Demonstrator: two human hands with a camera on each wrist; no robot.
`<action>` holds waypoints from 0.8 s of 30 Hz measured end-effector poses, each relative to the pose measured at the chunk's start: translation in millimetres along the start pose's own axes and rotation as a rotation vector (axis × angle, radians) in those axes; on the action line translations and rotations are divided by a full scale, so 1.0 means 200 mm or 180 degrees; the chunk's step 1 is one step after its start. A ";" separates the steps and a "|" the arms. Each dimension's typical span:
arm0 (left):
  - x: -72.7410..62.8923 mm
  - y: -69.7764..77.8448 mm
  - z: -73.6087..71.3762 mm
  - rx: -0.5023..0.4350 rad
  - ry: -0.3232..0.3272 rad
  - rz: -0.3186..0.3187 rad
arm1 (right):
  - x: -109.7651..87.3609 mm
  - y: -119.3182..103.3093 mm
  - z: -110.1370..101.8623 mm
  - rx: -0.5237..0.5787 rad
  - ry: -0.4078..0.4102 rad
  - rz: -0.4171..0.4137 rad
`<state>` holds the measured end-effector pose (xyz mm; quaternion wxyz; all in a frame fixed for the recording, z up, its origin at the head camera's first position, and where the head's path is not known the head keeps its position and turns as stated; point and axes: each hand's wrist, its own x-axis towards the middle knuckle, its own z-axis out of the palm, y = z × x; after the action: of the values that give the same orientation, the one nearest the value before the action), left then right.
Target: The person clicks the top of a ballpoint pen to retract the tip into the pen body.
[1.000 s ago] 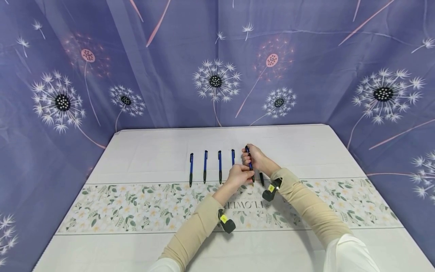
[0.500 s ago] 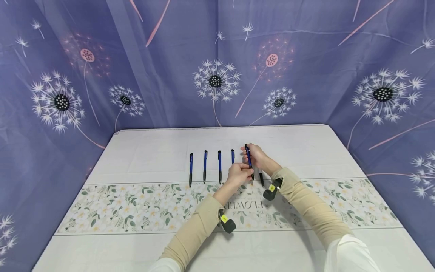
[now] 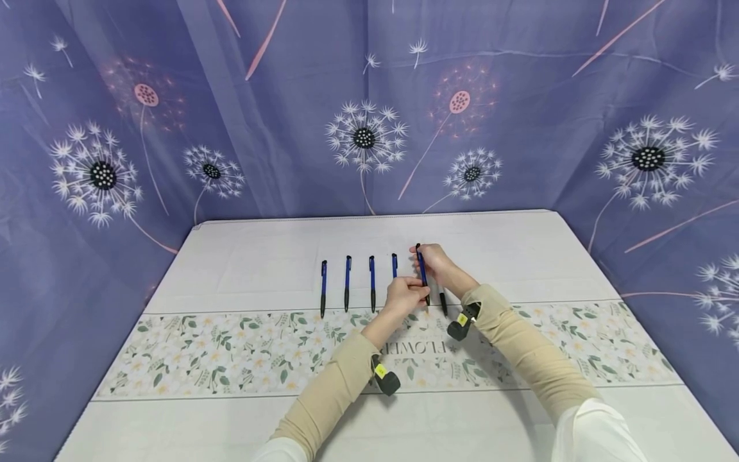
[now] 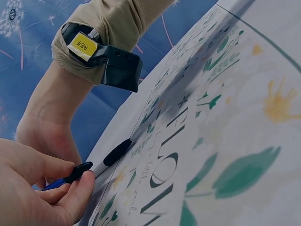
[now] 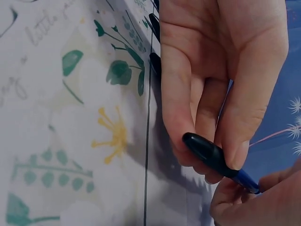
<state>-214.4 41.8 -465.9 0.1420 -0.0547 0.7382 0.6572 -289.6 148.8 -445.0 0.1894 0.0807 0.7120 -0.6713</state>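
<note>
Between both hands is a blue retractable pen with a black grip [image 3: 423, 273], held a little above the table. My left hand [image 3: 405, 296] pinches its black grip end between thumb and fingers, as the left wrist view shows. Near the clip end, my right hand [image 3: 437, 262] holds the blue barrel; in the right wrist view its fingers [image 5: 263, 202] are at the lower right. Under the right wrist lies another pen, with a black grip [image 4: 117, 151] and a pale barrel, partly hidden. Left of the hands stands a row of blue pens [image 3: 348, 283], the nearest partly covered by my left hand.
The white table [image 3: 231, 256] carries a printed floral band [image 3: 231, 353] with lettering across its middle. Purple dandelion-print cloth [image 3: 277, 128] hangs behind and at both sides. A black wrist camera [image 3: 387, 382] sits on each sleeve.
Both hands have shifted the held pen slightly up and to the left; its tip stands a little higher. The pens in the row have stayed in place.
</note>
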 end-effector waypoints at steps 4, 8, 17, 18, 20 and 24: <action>0.01 0.00 0.00 0.0084 0.0041 0.0063 | 0.00 0.02 -0.01 -0.0304 0.0088 -0.0250; 0.02 0.00 0.01 0.0197 0.0080 0.0141 | 0.01 0.03 -0.03 -0.0459 0.0062 -0.0492; 0.01 0.00 0.02 0.0406 0.0068 0.0234 | 0.00 0.02 -0.02 -0.0750 0.0203 -0.0362; 0.01 0.00 0.02 0.0433 0.0068 0.0238 | 0.00 0.02 -0.01 -0.0756 0.0214 -0.0341; 0.01 0.00 0.02 0.0490 0.0072 0.0245 | 0.00 0.02 -0.01 -0.0780 0.0234 -0.0305; 0.01 0.00 0.02 0.0614 0.0083 0.0273 | 0.00 0.02 -0.01 -0.0852 0.0287 -0.0275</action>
<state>-215.7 46.4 -467.5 0.1087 -0.0177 0.8015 0.5878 -288.1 150.4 -447.7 0.1371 0.0541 0.8057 -0.5736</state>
